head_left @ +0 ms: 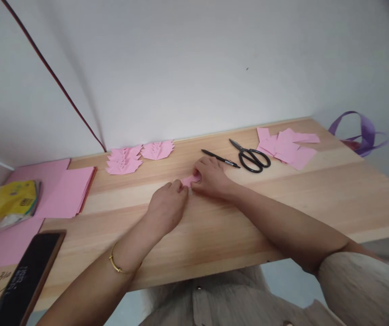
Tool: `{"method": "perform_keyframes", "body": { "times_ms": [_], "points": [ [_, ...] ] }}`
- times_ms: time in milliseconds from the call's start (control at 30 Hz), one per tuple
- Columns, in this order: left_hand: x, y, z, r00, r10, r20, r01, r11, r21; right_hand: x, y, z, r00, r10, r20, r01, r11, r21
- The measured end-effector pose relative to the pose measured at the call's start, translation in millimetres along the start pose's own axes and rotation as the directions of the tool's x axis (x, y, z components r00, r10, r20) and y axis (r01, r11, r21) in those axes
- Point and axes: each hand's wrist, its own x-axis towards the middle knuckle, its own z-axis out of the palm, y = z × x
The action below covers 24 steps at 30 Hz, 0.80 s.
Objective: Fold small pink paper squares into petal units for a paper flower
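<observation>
A small piece of pink paper point(189, 180) lies between my two hands over the middle of the wooden table, partly covered by my fingers. My left hand point(169, 204) pinches its left end, with fingers curled. At the other end, my right hand point(211, 177) is closed on the paper, thumb towards me. Just beyond the right hand lies a black pen point(220, 158). Black-handled scissors point(253, 156) rest to the right of the pen, blades pointing away to the left.
Cut pink paper pieces point(287, 147) are heaped at the back right. Zigzag-edged pink cutouts point(124, 160) lie at the back left. Pink sheets point(62, 192), a yellow plastic packet point(18, 199) and a phone point(28, 276) occupy the left. A purple strap point(367, 131) hangs past the right edge.
</observation>
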Motion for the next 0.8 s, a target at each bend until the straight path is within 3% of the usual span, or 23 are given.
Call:
{"method": "perform_keyframes", "body": {
  "times_ms": [267,533,800],
  "points": [
    [0.2,-1.8,1.9,1.0,-0.025,0.001,0.025,1.0,-0.001,6.0,9.2,-13.9,0.995,-0.038,0.097,0.035,0.999,0.03],
    [-0.3,0.5,-2.1,1.0,-0.024,0.0,0.024,1.0,-0.001,1.1,-0.6,-2.1,1.0,0.004,0.013,-0.004,0.999,-0.044],
    [-0.4,-2.5,2.4,0.999,-0.008,-0.033,0.008,1.0,0.006,5.7,6.9,-11.8,0.994,-0.032,0.103,0.032,0.999,0.002]
  ]
}}
